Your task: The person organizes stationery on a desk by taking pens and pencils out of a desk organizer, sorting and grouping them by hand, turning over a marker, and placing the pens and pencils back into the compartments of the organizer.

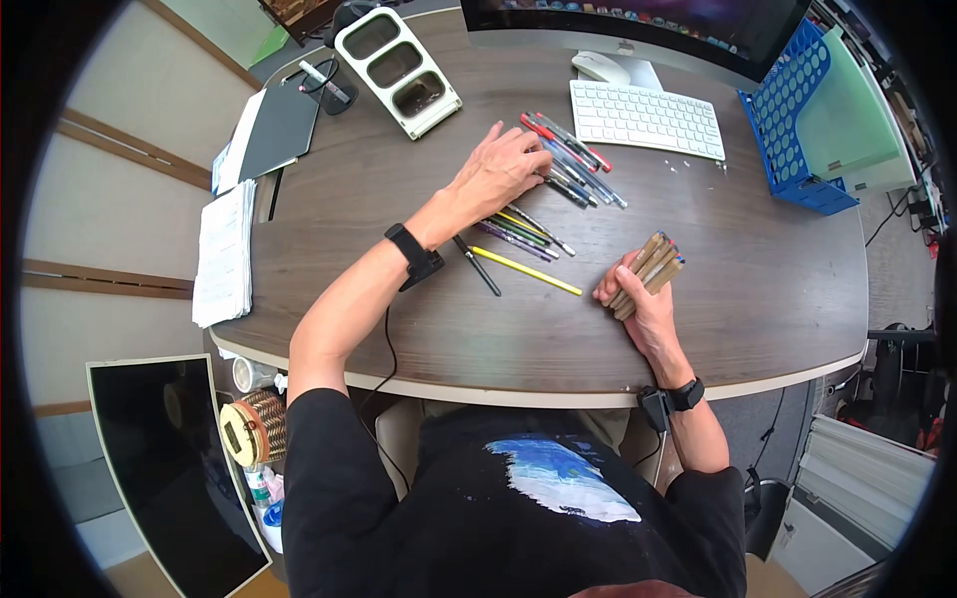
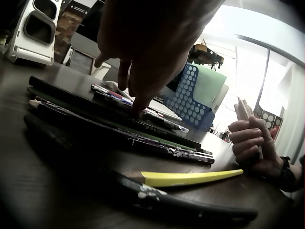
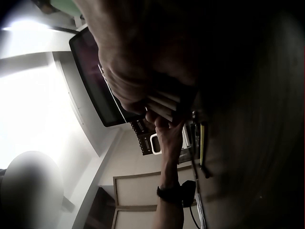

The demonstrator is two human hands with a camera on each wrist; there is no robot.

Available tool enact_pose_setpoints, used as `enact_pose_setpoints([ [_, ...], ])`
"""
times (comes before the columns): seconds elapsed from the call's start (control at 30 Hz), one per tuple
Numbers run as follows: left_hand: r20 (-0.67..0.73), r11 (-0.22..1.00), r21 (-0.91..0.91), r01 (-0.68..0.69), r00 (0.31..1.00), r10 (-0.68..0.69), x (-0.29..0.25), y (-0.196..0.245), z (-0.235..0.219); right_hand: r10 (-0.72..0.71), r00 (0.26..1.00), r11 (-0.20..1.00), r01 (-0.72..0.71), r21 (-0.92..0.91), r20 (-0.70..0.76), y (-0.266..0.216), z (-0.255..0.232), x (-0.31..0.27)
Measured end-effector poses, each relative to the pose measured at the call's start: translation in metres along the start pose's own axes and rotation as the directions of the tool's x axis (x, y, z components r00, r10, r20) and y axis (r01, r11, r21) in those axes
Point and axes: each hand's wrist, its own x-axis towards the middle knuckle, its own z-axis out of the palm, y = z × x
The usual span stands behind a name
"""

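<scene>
In the head view the left hand (image 1: 498,164) reaches over a group of pens (image 1: 598,186), its fingertips at their near ends. The left wrist view shows this hand's fingers pointing down among the pens; whether it pinches one is hidden. Red pens (image 1: 538,127) lie just beyond its fingertips. Below it is a bunch of dark, green and purple pencils (image 1: 518,237), with a yellow pencil (image 1: 528,271) and a black pen (image 1: 478,267) beside them. The right hand (image 1: 646,309) grips a bundle of brown wooden sticks or pencils (image 1: 653,267), raised at a tilt.
At the back stand a monitor (image 1: 638,50), a keyboard (image 1: 648,120) and a mouse (image 1: 600,68). A white three-slot holder (image 1: 424,120) and a pen cup (image 1: 339,98) are at the back left, papers (image 1: 224,259) at the left edge, a blue rack (image 1: 788,130) at the right.
</scene>
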Motion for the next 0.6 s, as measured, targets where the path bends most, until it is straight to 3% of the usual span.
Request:
enact_pose_setpoints([
  [0.2,0.055,0.997,-0.041,0.060,0.997,-0.057,0.010,0.001,-0.008,0.022,1.000,1.000,-0.022,0.006,0.008,-0.003,0.000,-0.001],
  [0.23,0.015,0.994,-0.084,0.070,0.998,-0.069,0.008,0.009,-0.011,0.012,1.000,1.000,-0.012,0.003,0.007,-0.005,0.000,-0.001],
  [0.3,0.080,0.947,-0.280,0.155,0.987,-0.138,0.004,0.033,-0.028,0.061,0.997,0.997,-0.064,0.049,0.048,-0.009,0.000,0.000],
  [0.37,0.169,0.716,-0.642,0.274,0.962,-0.216,0.000,0.065,-0.047,0.127,0.989,0.986,-0.135,0.098,0.080,-0.014,0.008,0.000],
  [0.43,0.267,0.502,-0.800,0.328,0.944,-0.191,-0.012,0.083,-0.045,0.203,0.972,0.965,-0.219,0.144,0.119,-0.018,0.020,-0.001],
  [0.5,0.346,0.021,-0.936,0.351,0.930,-0.120,-0.024,0.102,-0.034,0.336,0.891,0.910,-0.390,0.138,0.306,-0.022,0.037,0.001],
  [0.53,0.340,0.023,-0.938,0.345,0.932,-0.127,-0.028,0.104,-0.032,0.365,0.855,0.889,-0.437,0.134,0.367,-0.024,0.048,0.002],
  [0.57,0.386,-0.011,-0.923,0.386,0.922,-0.022,-0.030,0.106,-0.034,0.367,0.853,0.890,-0.438,0.127,0.372,-0.025,0.058,0.005],
  [0.6,0.424,-0.040,-0.903,0.428,0.902,0.085,-0.034,0.109,-0.037,0.453,0.805,0.855,-0.514,0.071,0.384,-0.026,0.069,0.008],
])
